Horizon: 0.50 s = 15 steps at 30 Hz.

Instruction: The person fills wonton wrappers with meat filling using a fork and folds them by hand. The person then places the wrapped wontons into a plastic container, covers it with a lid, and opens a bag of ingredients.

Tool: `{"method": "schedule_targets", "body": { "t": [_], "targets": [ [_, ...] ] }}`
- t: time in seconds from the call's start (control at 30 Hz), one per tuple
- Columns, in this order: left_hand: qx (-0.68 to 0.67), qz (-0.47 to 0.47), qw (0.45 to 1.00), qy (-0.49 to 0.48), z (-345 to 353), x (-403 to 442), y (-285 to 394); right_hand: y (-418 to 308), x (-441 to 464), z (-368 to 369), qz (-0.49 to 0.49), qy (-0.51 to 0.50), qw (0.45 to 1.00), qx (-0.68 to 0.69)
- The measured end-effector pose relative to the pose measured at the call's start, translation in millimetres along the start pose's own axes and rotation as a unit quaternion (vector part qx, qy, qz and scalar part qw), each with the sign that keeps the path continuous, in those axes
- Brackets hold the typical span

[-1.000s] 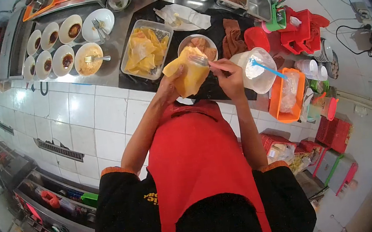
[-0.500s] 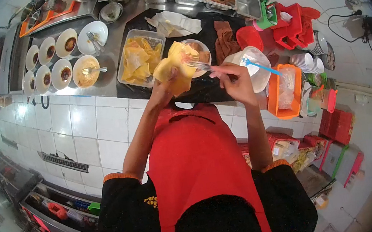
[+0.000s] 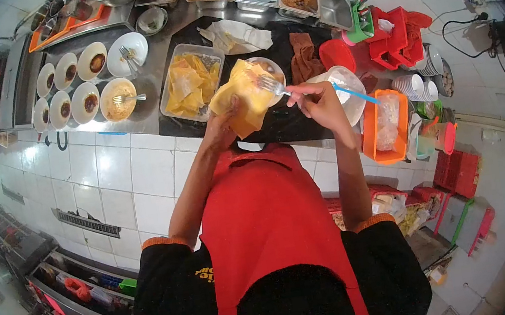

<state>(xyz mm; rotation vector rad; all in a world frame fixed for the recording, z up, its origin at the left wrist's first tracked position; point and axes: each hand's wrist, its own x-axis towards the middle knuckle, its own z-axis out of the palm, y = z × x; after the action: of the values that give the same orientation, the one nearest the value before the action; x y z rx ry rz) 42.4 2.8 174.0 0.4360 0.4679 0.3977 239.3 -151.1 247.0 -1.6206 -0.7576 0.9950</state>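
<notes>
One yellow sheet (image 3: 249, 102), now turned flatter, under one fork (image 3: 274, 86)

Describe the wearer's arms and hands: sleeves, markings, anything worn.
Left hand and right hand are ungloved, no ring or watch discernible. Forearms are bare, slim, without cables. Short black sleeves end in orange ribbed-looking cuffs. Yellow lettering, only partly legible, marks the shirt's left side; a red bib apron covers the front.
</notes>
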Motion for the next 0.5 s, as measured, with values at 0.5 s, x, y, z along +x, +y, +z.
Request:
{"method": "schedule_targets", "body": {
  "t": [0.5],
  "targets": [
    [0.143, 0.044, 0.988, -0.036, 0.5, -0.1, 0.5, -59.3, 11.5, -7.6, -0.121, -0.019, 0.97, -0.211]
  ]
}}
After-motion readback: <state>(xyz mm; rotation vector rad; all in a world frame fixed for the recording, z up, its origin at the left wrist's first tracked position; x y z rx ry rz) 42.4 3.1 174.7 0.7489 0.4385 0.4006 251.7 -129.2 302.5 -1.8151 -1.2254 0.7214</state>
